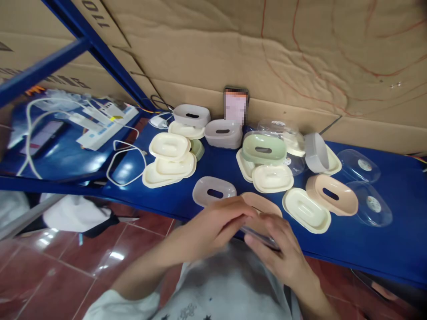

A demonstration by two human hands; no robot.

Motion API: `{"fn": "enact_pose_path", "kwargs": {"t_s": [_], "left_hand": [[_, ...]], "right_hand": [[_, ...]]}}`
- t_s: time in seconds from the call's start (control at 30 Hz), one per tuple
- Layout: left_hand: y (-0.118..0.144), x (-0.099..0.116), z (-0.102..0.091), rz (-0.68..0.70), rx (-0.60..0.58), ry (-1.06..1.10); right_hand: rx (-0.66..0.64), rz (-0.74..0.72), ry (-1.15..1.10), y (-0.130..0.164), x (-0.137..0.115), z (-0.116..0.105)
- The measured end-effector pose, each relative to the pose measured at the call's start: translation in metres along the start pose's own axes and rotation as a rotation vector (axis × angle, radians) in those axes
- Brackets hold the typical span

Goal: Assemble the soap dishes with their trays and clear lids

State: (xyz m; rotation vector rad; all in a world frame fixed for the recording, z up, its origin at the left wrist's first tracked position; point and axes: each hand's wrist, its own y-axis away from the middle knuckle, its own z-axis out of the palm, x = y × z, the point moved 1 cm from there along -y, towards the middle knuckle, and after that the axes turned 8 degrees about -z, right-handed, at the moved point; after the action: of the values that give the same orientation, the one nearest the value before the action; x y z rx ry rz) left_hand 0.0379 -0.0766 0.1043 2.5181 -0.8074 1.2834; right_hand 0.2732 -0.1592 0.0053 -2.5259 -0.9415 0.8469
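Note:
My left hand (pixel 213 226) and my right hand (pixel 283 253) meet at the near edge of a blue shelf (pixel 383 231). Between them they hold a clear plastic lid (pixel 260 238), mostly hidden by the fingers. Just behind the hands lies a peach soap dish part (pixel 263 203). A translucent grey slotted tray (pixel 213 192) sits to its left. A cream dish base (pixel 306 210) and a peach slotted tray (pixel 331 194) lie to the right.
Several cream, grey and green soap dish parts (pixel 263 149) crowd the shelf's middle, with clear lids (pixel 372 204) at the right. A phone (pixel 235 106) leans on the cardboard wall. A white power strip (pixel 103 124) and cables lie at left. Red tiled floor below.

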Motion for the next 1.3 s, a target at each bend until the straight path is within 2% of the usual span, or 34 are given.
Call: {"fn": "enact_pose_path", "kwargs": {"t_s": [0.07,0.13,0.17,0.27,0.37,0.43,0.53,0.6,0.67,0.73,0.77,0.87,0.93,1.3], "left_hand": [[0.009,-0.009,0.012,-0.007,0.158,-0.057],[0.022,-0.027,0.018,-0.009,0.338,-0.254],[0.029,-0.039,0.02,-0.01,0.387,-0.367],[0.044,-0.075,0.024,-0.046,0.362,-0.546],[0.041,-0.103,0.027,-0.048,0.342,-0.575],[0.031,-0.11,0.029,-0.015,0.405,-0.604],[0.019,-0.102,0.034,0.049,0.508,-0.584],[0.018,-0.09,0.042,0.088,0.436,-0.468],[0.022,-0.079,0.053,0.116,0.254,-0.343],[0.028,-0.075,0.064,0.115,0.121,-0.281],[0.031,-0.076,0.068,0.106,0.1,-0.269],[0.039,-0.084,0.078,0.072,0.136,-0.228],[0.042,-0.089,0.081,0.066,0.159,-0.193],[0.055,-0.104,0.082,0.087,0.226,-0.143]], "right_hand": [[0.095,-0.064,-0.008,-0.007,0.0,-0.008],[0.191,0.03,-0.012,-0.007,0.004,-0.015],[0.223,0.115,-0.014,-0.004,0.006,-0.018],[0.254,0.345,-0.004,0.007,0.015,-0.023],[0.25,0.437,0.001,0.013,0.021,-0.022],[0.231,0.454,-0.03,0.013,0.023,-0.02],[0.197,0.457,-0.08,0.012,0.024,-0.014],[0.169,0.464,-0.089,0.012,0.024,-0.011],[0.129,0.456,-0.079,0.014,0.023,-0.007],[0.053,0.383,-0.063,0.015,0.022,-0.002],[0.006,0.324,-0.049,0.015,0.022,0.001],[-0.083,0.138,0.015,0.015,0.022,0.008],[-0.099,0.072,0.061,0.015,0.023,0.011],[-0.25,-0.054,0.134,0.004,0.021,0.004]]}}
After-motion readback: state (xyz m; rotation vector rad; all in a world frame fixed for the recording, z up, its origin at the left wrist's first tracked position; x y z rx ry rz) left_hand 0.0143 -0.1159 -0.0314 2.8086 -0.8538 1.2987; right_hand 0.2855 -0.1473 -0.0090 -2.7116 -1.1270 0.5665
